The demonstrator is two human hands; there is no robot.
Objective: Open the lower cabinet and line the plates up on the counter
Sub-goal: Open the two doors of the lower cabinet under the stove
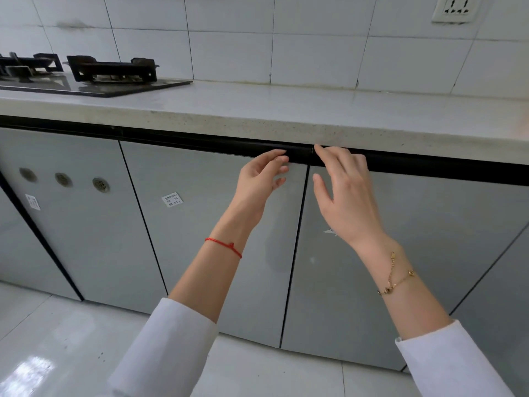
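reaching up with both hands, i have my left hand and right hand at the black handle strip under the counter, fingers loose and straight, gripping nothing yet. my left fingertips touch the strip; the right ones sit just beside it. two glossy grey cabinet doors meet below my hands, both closed; no plates show. further left, a third door has three round metal vents. one gas hob with two black grates sits on the speckled stone counter.
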